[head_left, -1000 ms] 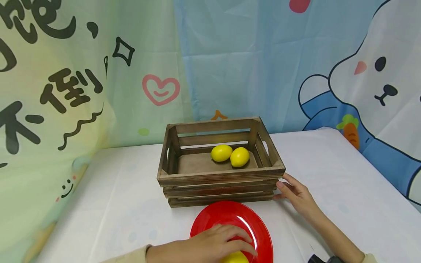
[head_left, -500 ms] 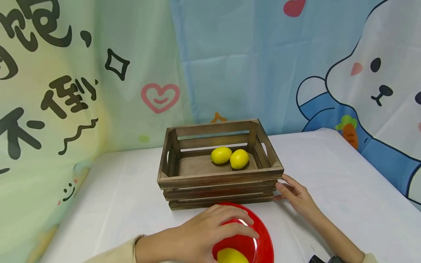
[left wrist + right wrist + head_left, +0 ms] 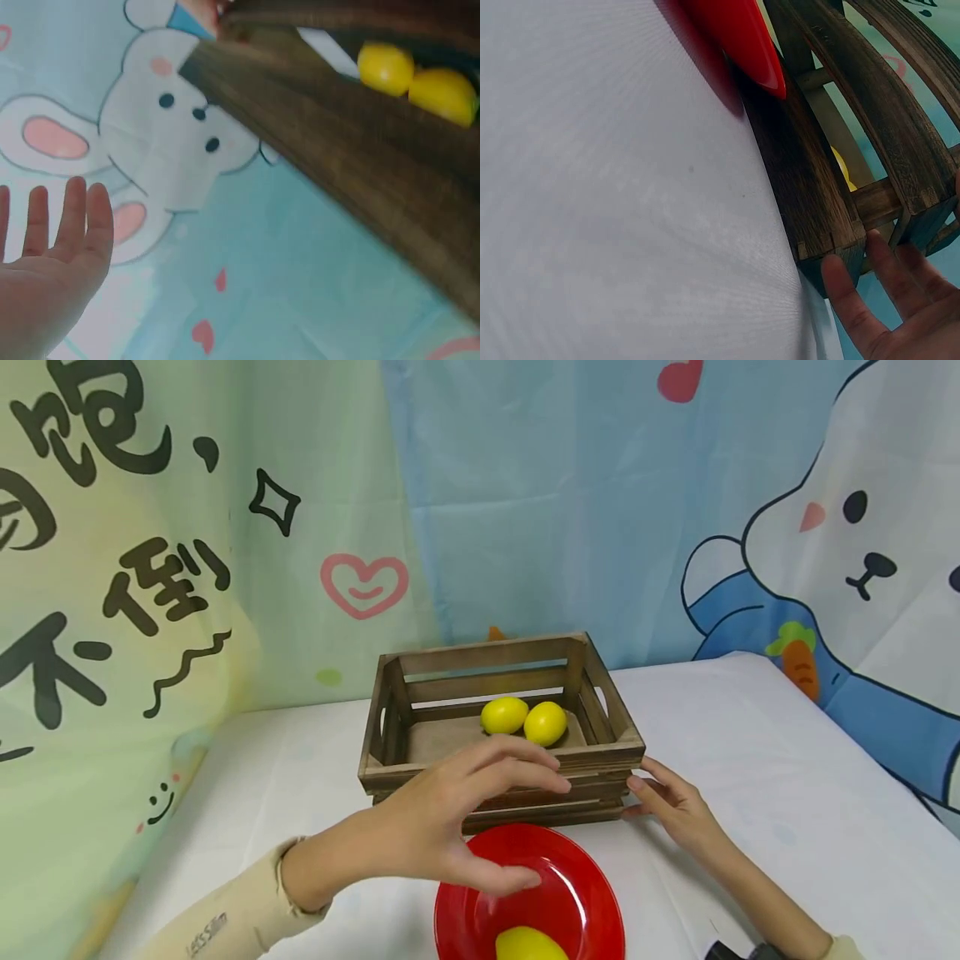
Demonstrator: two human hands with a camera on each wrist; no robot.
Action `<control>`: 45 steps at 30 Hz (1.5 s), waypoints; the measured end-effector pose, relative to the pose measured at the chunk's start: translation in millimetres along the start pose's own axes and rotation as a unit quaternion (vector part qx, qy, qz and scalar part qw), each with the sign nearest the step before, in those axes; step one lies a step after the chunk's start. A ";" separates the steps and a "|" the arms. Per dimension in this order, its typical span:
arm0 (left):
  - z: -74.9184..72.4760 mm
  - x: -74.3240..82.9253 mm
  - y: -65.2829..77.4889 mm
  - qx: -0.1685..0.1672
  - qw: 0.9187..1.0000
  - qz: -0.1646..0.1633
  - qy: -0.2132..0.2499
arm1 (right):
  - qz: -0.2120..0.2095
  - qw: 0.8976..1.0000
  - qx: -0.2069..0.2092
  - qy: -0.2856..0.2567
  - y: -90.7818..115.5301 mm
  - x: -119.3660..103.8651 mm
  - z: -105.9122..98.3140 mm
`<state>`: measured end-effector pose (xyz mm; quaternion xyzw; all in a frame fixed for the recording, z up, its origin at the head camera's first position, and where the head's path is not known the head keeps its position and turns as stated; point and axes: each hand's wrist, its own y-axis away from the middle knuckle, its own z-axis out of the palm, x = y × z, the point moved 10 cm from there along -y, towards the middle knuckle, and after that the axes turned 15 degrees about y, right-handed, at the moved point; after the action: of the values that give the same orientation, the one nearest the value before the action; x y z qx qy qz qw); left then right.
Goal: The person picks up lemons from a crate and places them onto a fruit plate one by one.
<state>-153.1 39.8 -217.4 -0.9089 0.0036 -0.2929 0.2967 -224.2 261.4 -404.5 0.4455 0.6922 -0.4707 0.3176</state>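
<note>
My left hand is raised over the red plate, thumb and fingers spread apart with nothing between them. Its fingertips overlap the front of the brown slatted wooden crate in the head view. One yellow lemon lies on the plate, cut off by the frame's lower edge. Inside the crate two more lemons, one on the left and one on the right, lie side by side. My right hand touches the crate's front right corner; the right wrist view shows its fairly straight fingers against the slats.
A white cloth covers the table. Behind the crate hangs a printed backdrop with a cartoon rabbit. The plate stands close in front of the crate. A small black object shows beside the right forearm at the bottom edge.
My left hand has let go of the lemon on the plate and risen up and away toward the crate, its fingers spreading. My right hand stays at the crate's corner.
</note>
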 end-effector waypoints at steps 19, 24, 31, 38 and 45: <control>-69.7 -62.7 -47.0 0.074 0.997 0.021 0.027 | 0.022 1.000 0.014 0.010 -2.1 1.0 5.5; -78.3 -88.9 -50.2 0.075 0.997 0.001 0.032 | 0.016 1.000 0.013 0.000 -1.8 -0.3 8.6; -85.1 -120.1 -53.7 0.073 0.994 -0.044 0.062 | 0.012 1.000 0.014 -0.003 -3.0 -1.3 11.1; -87.8 -148.9 -50.3 0.081 0.986 -0.122 0.075 | 0.003 1.000 0.010 -0.002 -4.9 -4.7 16.4; -78.7 -170.8 -46.6 0.055 0.983 -0.158 0.069 | 0.011 1.000 0.005 0.017 -3.3 -7.5 19.2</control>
<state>-344.4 66.8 -231.4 -0.8578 -0.1361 -0.3982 0.2953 -223.8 240.5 -403.7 0.4629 0.6900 -0.4629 0.3089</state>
